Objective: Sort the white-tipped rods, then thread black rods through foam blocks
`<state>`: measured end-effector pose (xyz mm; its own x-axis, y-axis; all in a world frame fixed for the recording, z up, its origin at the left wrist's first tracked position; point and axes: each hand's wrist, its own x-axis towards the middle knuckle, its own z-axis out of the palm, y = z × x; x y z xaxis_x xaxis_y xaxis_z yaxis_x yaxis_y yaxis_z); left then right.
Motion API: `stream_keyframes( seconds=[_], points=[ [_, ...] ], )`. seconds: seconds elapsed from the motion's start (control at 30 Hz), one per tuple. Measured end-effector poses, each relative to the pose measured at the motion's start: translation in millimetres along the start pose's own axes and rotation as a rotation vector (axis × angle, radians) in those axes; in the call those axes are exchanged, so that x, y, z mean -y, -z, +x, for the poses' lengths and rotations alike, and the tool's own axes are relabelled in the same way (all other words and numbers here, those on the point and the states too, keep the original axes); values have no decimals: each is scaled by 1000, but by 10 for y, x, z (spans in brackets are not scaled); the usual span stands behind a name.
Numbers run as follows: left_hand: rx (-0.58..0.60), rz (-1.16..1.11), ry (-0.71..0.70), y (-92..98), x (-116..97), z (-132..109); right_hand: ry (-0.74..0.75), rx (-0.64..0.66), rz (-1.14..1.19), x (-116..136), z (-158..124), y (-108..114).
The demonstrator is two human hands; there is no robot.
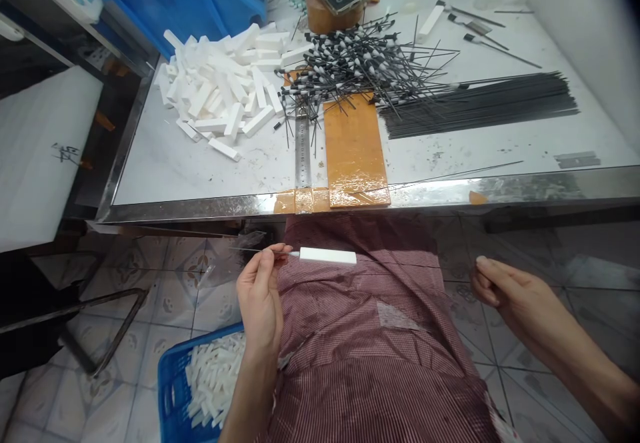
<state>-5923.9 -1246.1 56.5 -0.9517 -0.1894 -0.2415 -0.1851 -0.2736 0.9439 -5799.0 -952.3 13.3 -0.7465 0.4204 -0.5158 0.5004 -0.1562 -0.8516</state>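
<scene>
The left hand (259,290) pinches a thin metal rod (245,250) between thumb and fingertips, and a white block (327,255) sits on the rod's right end, above the checked red apron (360,323). The right hand (505,290) hangs apart at right, fingers loosely together (nothing visible in them). Near left, a blue basket (173,390) holds more white blocks (215,380). On the far table (250,183) lie a heap of white blocks (220,83) and black-and-white pins (360,70).
</scene>
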Motion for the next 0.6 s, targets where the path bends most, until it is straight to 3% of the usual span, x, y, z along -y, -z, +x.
stream_keyframes(
  seconds=[0.47, 0.6],
  points=[
    [-14, 42, -14, 13, -3, -20, -74, -12, 42, -130, 11, 150],
    [-4, 52, -29, 4, -21, -29, 77, -2, -273, -85, 21, 175]
  ],
)
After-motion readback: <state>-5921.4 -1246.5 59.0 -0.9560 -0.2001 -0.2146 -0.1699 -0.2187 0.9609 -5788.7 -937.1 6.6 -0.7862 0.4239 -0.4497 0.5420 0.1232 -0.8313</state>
